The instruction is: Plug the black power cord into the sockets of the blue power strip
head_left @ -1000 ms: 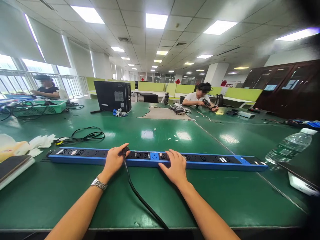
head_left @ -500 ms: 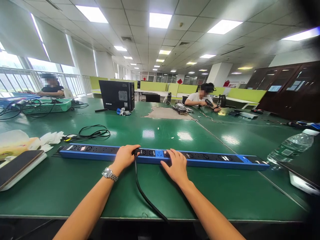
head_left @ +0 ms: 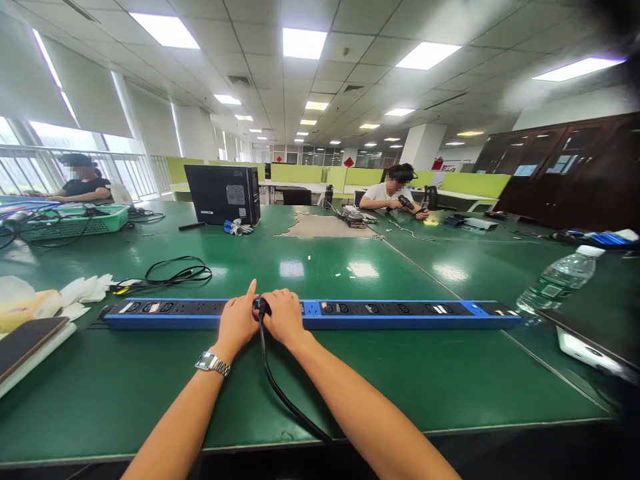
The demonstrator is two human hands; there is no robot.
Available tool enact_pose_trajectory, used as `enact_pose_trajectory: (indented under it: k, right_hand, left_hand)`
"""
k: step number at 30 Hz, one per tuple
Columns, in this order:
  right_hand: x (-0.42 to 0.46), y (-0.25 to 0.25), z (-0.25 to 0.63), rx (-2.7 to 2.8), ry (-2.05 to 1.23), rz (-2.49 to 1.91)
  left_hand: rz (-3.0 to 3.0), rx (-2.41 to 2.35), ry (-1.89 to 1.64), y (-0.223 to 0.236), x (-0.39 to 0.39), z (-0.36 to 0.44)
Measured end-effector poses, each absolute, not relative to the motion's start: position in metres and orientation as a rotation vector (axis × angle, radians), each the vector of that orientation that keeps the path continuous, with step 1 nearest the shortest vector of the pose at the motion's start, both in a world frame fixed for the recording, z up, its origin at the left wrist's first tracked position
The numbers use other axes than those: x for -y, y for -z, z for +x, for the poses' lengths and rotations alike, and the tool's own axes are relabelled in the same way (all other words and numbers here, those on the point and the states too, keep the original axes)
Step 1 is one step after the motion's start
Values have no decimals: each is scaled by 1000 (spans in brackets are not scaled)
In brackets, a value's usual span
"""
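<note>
A long blue-and-black power strip [head_left: 410, 321] lies crosswise on the green table in the head view, its sockets facing up. A black plug [head_left: 263, 308] stands at the strip left of its middle, and its thick cord [head_left: 280, 392] runs down over the table's front edge. My right hand [head_left: 283, 316] is closed around the plug from the right. Just left of the plug, my left hand [head_left: 238, 320] grips the strip, one finger raised. Whether the plug is fully seated is hidden by my fingers.
A phone [head_left: 33, 343] and a coiled black cable [head_left: 177, 270] lie to the left. To the right are a water bottle [head_left: 557, 280] and a white device [head_left: 593, 353]. Farther back stand a computer case [head_left: 220, 193] and a green basket [head_left: 80, 227]. Two people sit across the table.
My right hand has moved left along the strip and taken hold of the plug. My left hand has shifted off the plug onto the strip beside it.
</note>
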State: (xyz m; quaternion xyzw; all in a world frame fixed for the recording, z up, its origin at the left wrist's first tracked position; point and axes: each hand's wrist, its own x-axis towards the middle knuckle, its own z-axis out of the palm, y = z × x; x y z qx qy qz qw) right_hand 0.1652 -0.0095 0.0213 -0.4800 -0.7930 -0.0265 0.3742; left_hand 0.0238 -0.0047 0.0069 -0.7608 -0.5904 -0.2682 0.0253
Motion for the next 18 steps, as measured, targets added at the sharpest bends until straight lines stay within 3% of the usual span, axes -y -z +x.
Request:
enact_pose_trajectory:
  k: [4, 9, 13, 18]
  right_hand:
    - [-3, -33, 192, 1863, 120, -1261]
    - [-3, -29, 303, 1478, 67, -1315]
    - [8, -6, 369, 1537, -56, -1384]
    - [15, 10, 383, 1683, -62, -1358]
  left_hand:
    - [-2363, 1818, 876, -4, 1, 20]
    - [-2375, 1828, 901, -2, 0, 18]
    - [-2376, 1848, 906, -3, 1, 19]
    - [-2375, 1824, 923, -2, 1, 18]
